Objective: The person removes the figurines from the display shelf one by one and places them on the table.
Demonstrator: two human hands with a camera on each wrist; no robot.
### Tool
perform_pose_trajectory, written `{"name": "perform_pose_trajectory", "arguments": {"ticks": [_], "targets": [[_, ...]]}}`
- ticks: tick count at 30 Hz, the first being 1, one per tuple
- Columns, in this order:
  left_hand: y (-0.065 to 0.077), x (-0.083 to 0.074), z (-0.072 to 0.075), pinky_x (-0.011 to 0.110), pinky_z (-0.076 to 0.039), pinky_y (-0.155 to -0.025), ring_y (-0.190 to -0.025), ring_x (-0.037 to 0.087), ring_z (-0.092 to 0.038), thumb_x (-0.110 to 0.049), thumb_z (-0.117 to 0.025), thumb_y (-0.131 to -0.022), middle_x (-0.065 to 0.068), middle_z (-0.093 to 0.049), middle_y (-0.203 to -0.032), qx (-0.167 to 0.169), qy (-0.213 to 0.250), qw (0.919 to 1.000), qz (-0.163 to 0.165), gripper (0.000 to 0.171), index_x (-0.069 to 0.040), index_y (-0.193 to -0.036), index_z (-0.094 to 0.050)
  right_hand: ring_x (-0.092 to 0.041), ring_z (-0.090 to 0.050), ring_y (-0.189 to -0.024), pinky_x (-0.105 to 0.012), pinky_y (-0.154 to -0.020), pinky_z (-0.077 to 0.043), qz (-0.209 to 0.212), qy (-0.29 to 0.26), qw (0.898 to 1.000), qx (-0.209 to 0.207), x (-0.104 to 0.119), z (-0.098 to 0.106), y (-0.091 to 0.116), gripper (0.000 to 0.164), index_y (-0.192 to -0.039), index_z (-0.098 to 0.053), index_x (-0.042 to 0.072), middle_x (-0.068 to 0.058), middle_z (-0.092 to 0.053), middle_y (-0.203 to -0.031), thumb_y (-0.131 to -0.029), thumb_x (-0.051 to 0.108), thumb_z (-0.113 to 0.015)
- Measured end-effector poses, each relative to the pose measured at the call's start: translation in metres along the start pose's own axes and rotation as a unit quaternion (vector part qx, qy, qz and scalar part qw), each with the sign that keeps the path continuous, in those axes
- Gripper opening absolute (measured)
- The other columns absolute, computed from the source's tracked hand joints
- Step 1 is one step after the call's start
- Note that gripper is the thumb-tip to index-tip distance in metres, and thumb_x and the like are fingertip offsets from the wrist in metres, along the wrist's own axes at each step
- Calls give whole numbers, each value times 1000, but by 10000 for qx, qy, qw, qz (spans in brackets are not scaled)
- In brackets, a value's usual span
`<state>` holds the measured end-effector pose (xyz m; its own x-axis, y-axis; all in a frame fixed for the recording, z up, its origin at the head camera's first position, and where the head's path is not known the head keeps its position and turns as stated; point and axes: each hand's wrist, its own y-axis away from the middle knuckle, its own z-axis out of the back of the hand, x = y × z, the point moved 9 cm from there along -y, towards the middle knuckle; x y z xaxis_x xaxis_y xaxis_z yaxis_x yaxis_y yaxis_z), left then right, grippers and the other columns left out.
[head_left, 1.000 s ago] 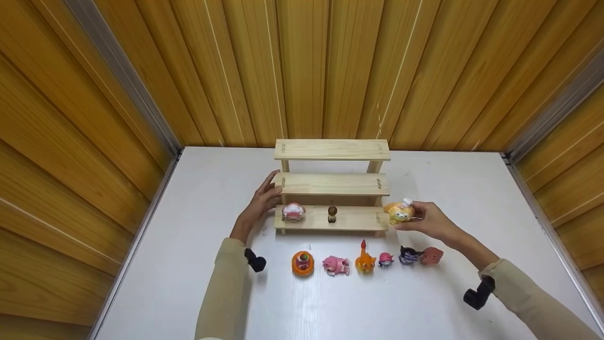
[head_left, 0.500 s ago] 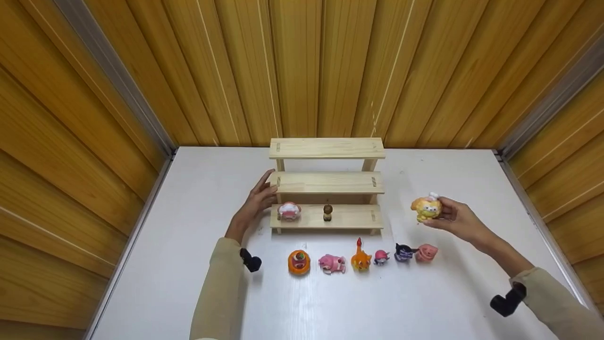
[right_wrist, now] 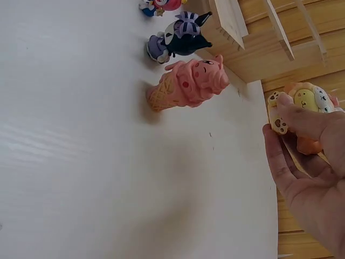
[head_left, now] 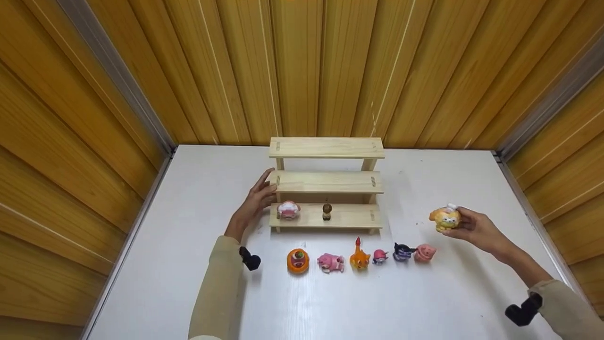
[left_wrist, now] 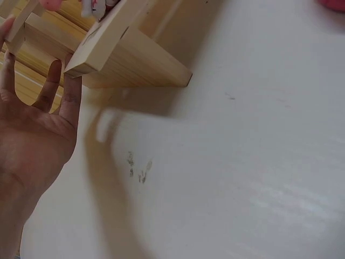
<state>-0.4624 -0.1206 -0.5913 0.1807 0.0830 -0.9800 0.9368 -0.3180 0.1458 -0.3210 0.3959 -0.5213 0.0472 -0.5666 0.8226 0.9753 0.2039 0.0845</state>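
Observation:
My right hand (head_left: 480, 230) pinches a yellow-orange toy figurine (head_left: 446, 218) with a white top, held up above the table to the right of the shelf. In the right wrist view, the thumb presses on the figurine (right_wrist: 308, 102) near its paw-marked feet, with fingers beneath. My left hand (head_left: 255, 202) rests its fingertips against the left end of a three-tier wooden shelf (head_left: 325, 182). Seen from the left wrist, that hand (left_wrist: 38, 129) has its fingers extended, touching the wooden board ends. A pink-and-white figurine (head_left: 288, 210) and a small brown-haired figurine (head_left: 327, 212) stand on the bottom tier.
Along the white table (head_left: 302, 307), in front of the shelf, runs a row: orange round figurine (head_left: 298, 261), pink lying figurine (head_left: 331, 262), orange flame-tailed figurine (head_left: 360, 259), small pink-red figurine (head_left: 380, 257), black-purple figurine (head_left: 402, 252), pink ice-cream-cone figurine (head_left: 425, 252). Wood-panelled walls (head_left: 302, 71) surround it.
My right hand has carried the yellow-orange figurine away from the bottom tier's right end, out to the right, most recently slightly downward. My left hand has stayed at the shelf's left end.

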Motion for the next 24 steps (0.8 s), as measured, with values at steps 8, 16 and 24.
{"name": "perform_pose_trajectory", "arguments": {"ticks": [8,16,24], "targets": [[0,-2,0,51,-42,-115,-141,37,-48,-32,-57,-104,16,-32,-163,16,-81,10000,1,68,-38,-163,-23,13,-60,-97,-13,-81,-56,-97,91,9998,-116,-15,7,16,66,-144,-42,-16,4,-60,-116,-92,9,-75],[2,0,3,50,-42,-114,-141,37,-48,-32,-57,-104,14,-32,-162,-28,-52,10000,14,67,-40,-162,-25,15,-57,-98,-11,-81,-53,-139,341,9992,-135,-33,-1,26,66,-141,-46,-16,-27,-60,-127,-91,11,-78],[2,1,0,56,-35,-118,-145,43,-42,-37,-59,-103,16,-20,-166,4,-99,9999,75,69,-41,-162,-24,11,-60,-93,-14,-78,-53,-44,420,9984,-370,-49,-11,39,59,-135,-55,-13,-18,-67,-118,-85,7,-81]]}}
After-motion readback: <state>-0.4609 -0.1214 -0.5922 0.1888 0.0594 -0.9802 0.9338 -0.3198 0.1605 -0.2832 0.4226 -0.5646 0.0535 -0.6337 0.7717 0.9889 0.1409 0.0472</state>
